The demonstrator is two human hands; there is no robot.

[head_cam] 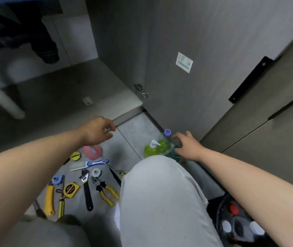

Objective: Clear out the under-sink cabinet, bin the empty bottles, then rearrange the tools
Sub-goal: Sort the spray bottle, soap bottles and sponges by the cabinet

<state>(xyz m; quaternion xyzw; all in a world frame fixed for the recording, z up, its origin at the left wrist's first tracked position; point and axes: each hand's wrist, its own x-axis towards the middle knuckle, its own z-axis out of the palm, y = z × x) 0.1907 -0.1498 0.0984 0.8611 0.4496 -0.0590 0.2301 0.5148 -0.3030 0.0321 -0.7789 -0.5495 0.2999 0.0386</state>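
Head view: cabinet [67, 90] at upper left looking emptied, tools [87, 189] spread on floor [133, 131] at lower left, bottles [160, 147] at centre right seemingly not yet binned. Left hand [97, 131] near cabinet edge, fingers [109, 135] loosely curled, holding nothing; right hand [188, 147] fingers curled round teal bottle [173, 156] top, blurred.

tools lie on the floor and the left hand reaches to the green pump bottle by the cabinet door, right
No, the head view shows the right hand at the green pump bottle with white nozzle; the left hand hovers empty. The tools do lie on the grey floor.
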